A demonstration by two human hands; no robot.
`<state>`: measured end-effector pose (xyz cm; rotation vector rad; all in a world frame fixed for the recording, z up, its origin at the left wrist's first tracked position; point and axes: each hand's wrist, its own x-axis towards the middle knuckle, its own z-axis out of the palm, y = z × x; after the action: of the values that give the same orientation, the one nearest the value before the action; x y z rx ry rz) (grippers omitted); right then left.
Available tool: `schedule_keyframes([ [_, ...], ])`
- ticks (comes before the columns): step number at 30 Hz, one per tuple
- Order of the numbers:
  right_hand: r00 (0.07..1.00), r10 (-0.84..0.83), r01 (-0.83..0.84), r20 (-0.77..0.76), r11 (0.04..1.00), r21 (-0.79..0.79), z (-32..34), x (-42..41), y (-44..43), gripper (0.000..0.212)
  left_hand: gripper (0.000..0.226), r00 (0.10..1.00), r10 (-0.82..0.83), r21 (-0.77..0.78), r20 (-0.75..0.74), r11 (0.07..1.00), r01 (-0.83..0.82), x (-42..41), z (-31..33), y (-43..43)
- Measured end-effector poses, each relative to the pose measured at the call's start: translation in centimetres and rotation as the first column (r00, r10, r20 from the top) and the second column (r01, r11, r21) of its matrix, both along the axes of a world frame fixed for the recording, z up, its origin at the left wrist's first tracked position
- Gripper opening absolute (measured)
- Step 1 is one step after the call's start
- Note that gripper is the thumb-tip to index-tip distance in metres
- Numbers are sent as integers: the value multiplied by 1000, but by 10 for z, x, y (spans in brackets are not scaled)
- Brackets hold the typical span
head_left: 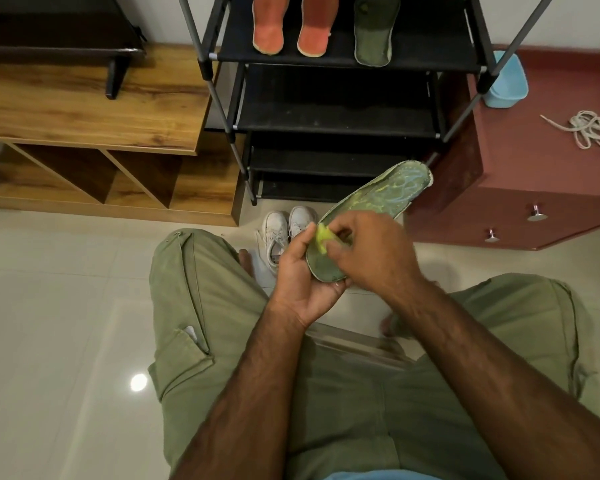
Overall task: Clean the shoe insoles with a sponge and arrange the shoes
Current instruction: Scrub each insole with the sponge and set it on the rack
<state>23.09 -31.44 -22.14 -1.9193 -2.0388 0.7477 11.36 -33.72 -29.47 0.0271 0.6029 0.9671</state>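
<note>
Cupping the heel of a green patterned foam insole (371,199), the left hand (302,275) curls its fingers beneath it, toe end tilted up toward the black metal-framed shoe rack (336,112). The right hand (371,254) appears to pinch a small yellow-green sponge (321,239) against the heel. 2 orange insoles (268,26) and 1 dark green insole (374,32) lie on the rack's shelf; 2 white sneakers (284,233) stand below.

A black tiered shoe rack (343,53) stands between a wooden cabinet (94,109), left, and a reddish drawer chest (534,174), right. Two orange foam insoles (268,26) and, right of them, a dark green insole (374,32) lie on its top shelf. A blue plastic tub (508,81) and white laces (593,133) sit on the chest. White sneakers (284,233) stand before the rack, below a patterned green insole (378,202).
</note>
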Motion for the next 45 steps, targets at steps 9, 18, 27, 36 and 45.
schedule_keyframes([
  [9,1000,23,-23,18,1000,-5,-3,10,-9,15,41,998,57,6,0,998,-57,-1,6,0],
  [18,965,-175,175,-193,984,-18,-14,27,-14,9,52,995,84,13,-61,996,-84,-2,9,3],
  [27,684,-435,449,-586,884,-132,-20,21,-6,9,74,990,138,227,-6,965,-133,-6,9,2],
  [36,702,-480,462,-526,869,-176,-8,11,-6,11,53,916,275,205,-292,954,-221,2,13,9],
  [45,995,-94,89,21,980,180,25,38,27,13,34,907,288,102,-307,958,-269,-2,9,12],
])
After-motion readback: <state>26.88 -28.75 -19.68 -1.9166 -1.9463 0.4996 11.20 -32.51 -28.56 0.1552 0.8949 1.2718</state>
